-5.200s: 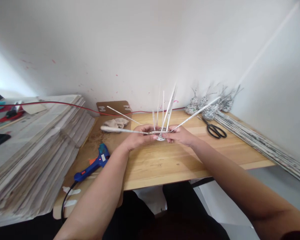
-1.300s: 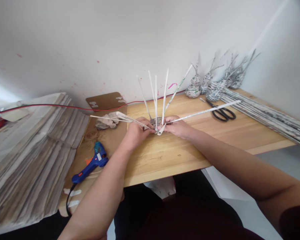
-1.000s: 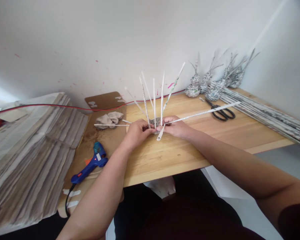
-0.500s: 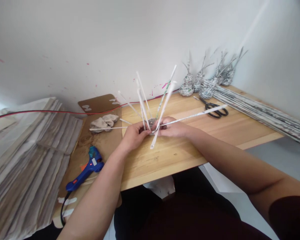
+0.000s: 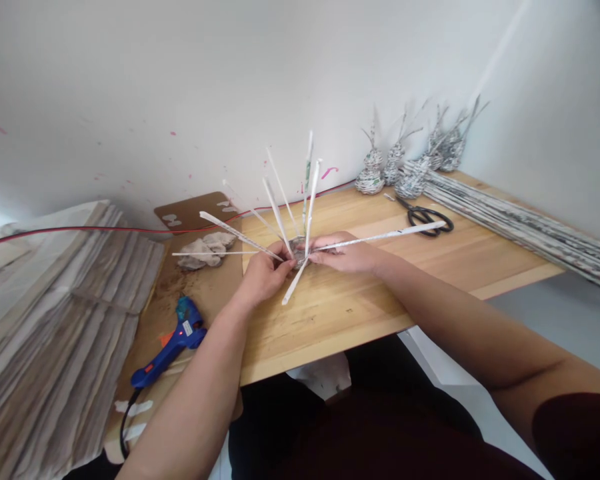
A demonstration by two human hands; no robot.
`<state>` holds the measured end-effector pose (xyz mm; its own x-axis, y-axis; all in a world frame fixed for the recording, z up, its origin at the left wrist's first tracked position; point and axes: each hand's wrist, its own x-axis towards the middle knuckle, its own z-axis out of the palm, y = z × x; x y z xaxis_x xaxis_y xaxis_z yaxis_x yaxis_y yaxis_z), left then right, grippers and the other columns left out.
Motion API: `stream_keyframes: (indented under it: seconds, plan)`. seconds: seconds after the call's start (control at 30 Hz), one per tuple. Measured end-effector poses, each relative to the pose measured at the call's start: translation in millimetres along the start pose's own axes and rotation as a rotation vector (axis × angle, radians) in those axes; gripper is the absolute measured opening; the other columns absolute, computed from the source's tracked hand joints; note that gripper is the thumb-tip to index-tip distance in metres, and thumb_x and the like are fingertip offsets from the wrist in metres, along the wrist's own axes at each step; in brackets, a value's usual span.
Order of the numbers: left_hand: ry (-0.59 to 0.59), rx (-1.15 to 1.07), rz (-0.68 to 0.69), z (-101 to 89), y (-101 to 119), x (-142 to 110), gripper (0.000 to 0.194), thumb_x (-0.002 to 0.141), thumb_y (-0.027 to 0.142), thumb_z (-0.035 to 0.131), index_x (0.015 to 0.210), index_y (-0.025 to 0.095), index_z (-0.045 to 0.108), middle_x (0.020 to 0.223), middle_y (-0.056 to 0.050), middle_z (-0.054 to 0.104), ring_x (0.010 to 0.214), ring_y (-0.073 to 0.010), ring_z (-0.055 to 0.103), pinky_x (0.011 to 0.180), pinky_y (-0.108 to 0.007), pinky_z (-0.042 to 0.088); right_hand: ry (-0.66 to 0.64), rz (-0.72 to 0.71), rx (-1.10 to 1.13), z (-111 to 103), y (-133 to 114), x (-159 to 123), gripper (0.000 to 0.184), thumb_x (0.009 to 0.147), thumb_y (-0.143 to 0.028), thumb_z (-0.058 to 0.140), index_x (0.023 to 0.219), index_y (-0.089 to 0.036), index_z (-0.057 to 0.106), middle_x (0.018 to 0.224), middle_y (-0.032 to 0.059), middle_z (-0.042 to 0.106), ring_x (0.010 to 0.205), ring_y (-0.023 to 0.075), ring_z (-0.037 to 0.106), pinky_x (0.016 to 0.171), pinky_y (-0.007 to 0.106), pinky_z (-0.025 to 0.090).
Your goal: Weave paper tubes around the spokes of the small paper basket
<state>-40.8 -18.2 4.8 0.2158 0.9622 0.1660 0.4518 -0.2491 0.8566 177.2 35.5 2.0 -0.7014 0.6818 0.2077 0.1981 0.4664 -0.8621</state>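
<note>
Between my two hands is a small round woven paper base [image 5: 300, 247], with several rolled paper sticks [image 5: 311, 193] fanning up and outward from it. My left hand [image 5: 265, 273] is closed on the base's left edge, thumb at the near rim. On the other side my right hand [image 5: 343, 253] pinches the base and the foot of a stick. One long paper stick [image 5: 380, 236] runs out to the right past that hand. A shorter stick [image 5: 294, 283] points down toward me. The fingertips behind the sticks are partly hidden.
A blue glue gun [image 5: 183, 333] lies left of my forearm, by a crumpled cloth [image 5: 207, 250]. Stacked newspapers [image 5: 80, 320] fill the far left. Black scissors [image 5: 425, 219], woven gourd-shaped pieces [image 5: 370, 177] and a bundle of paper rolls [image 5: 510, 217] lie at right.
The upright sticks have shifted left and changed angle as the base turned. One stick now leans out over my left hand. Both hands remain at the base.
</note>
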Motion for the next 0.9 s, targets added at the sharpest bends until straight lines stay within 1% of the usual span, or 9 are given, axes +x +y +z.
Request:
stream_keyframes:
  seconds: [0.1,0.2,0.27,0.4,0.53,0.6,0.7,0.77,0.9]
  plan:
    - [0.037,0.000,0.006,0.8,0,1,0.011,0.078,0.028,0.066,0.076,0.019,0.060,0.068,0.001,0.063,0.065,-0.0143,0.059,0.061,-0.026,0.047,0.029,-0.027,-0.127,0,0,0,0.023,0.088,-0.034,0.063,0.099,-0.021,0.079,0.099,0.0051,0.077,0.092,0.0202,0.068,0.085,0.032,0.050]
    - [0.045,-0.031,0.000,0.5,-1,3,0.015,0.076,0.030,0.069,0.075,0.018,0.061,0.067,0.001,0.062,0.062,-0.0132,0.057,0.058,-0.025,0.044,0.044,-0.044,-0.202,2,0,1,0.023,0.088,-0.035,0.063,0.094,-0.021,0.080,0.091,0.0050,0.075,0.083,0.0183,0.067,0.076,0.029,0.047]
    - [0.038,-0.063,-0.013,0.3,-1,3,0.017,0.075,0.032,0.071,0.078,0.017,0.063,0.068,0.000,0.064,0.061,-0.0126,0.057,0.057,-0.024,0.044,0.059,-0.021,-0.206,3,1,2,0.023,0.086,-0.036,0.065,0.092,-0.020,0.080,0.086,0.0046,0.074,0.078,0.0175,0.065,0.072,0.028,0.045]
    - [-0.003,-0.082,-0.031,-0.6,1,1,0.021,0.076,0.035,0.071,0.084,0.015,0.069,0.073,-0.002,0.069,0.062,-0.0127,0.059,0.060,-0.025,0.046,0.076,0.075,-0.187,6,2,4,0.022,0.082,-0.038,0.068,0.083,-0.018,0.077,0.074,0.0020,0.070,0.069,0.0151,0.059,0.065,0.027,0.039]
    - [-0.027,-0.042,-0.028,-3.3,1,0,0.020,0.077,0.035,0.071,0.082,0.015,0.071,0.075,-0.003,0.070,0.066,-0.0130,0.060,0.063,-0.025,0.046,0.075,0.103,-0.122,9,0,5,0.019,0.079,-0.035,0.070,0.073,-0.017,0.070,0.063,-0.0019,0.060,0.059,0.0109,0.047,0.059,0.025,0.034]
    - [-0.044,-0.026,-0.032,-5.3,-1,0,0.022,0.078,0.037,0.071,0.084,0.015,0.072,0.075,-0.003,0.070,0.066,-0.0133,0.060,0.063,-0.025,0.046,0.083,0.105,-0.098,10,-2,4,0.019,0.079,-0.035,0.069,0.071,-0.017,0.067,0.060,-0.0032,0.056,0.056,0.0099,0.042,0.057,0.025,0.032]
    - [-0.100,-0.067,-0.077,-7.1,-4,-1,0.028,0.080,0.041,0.069,0.089,0.015,0.071,0.074,-0.003,0.069,0.064,-0.0136,0.060,0.062,-0.025,0.046,0.087,0.101,-0.113,12,-3,4,0.019,0.080,-0.034,0.068,0.070,-0.017,0.064,0.061,-0.0031,0.055,0.056,0.0099,0.042,0.057,0.025,0.031]
    - [-0.121,-0.078,-0.086,-6.7,-5,-1,0.030,0.077,0.042,0.072,0.090,0.015,0.071,0.075,-0.004,0.070,0.065,-0.0140,0.061,0.062,-0.025,0.047,0.093,0.097,-0.134,14,-3,4,0.018,0.080,-0.031,0.066,0.069,-0.017,0.062,0.061,-0.0030,0.054,0.056,0.0098,0.042,0.056,0.025,0.031]
    - [-0.078,-0.015,-0.015,-2.9,-6,-1,0.025,0.072,0.036,0.078,0.086,0.016,0.072,0.081,-0.004,0.073,0.073,-0.0168,0.065,0.068,-0.028,0.050,0.108,0.078,-0.143,17,-1,5,0.020,0.080,-0.030,0.067,0.067,-0.017,0.060,0.058,-0.0036,0.051,0.055,0.0099,0.041,0.056,0.025,0.030]
